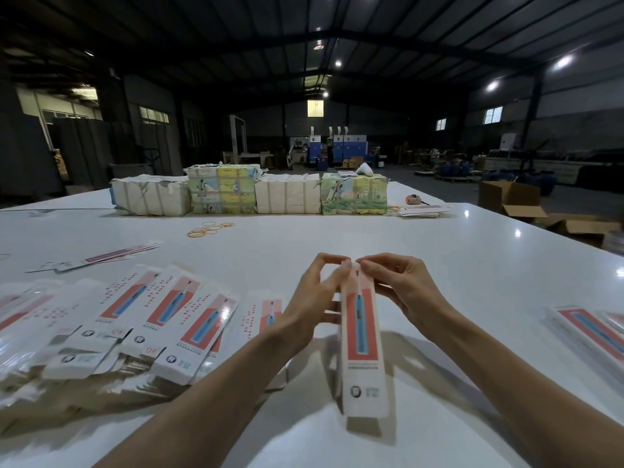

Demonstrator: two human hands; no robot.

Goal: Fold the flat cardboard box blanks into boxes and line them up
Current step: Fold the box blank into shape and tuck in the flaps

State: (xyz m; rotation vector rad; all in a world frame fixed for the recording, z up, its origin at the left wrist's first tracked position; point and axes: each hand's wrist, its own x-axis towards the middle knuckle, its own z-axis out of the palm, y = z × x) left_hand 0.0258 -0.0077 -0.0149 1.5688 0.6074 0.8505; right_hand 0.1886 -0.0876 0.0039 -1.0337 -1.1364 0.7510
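A white table holds loose orange rubber bands, with four wrapped bundles in a row behind them. An open brown carton stands to the right.

I have one wide-angle view, worn on the person's head, facing forward and down across the white table, its lens bending the table edges and roof beams into curves. It sits close over the work: both forearms run in from the bottom edge, and the left hand and right hand pinch a narrow box just below the middle of the frame. Straight ahead and well off, it takes in the row of wrapped bundles on the table's far side and the dim hall behind.
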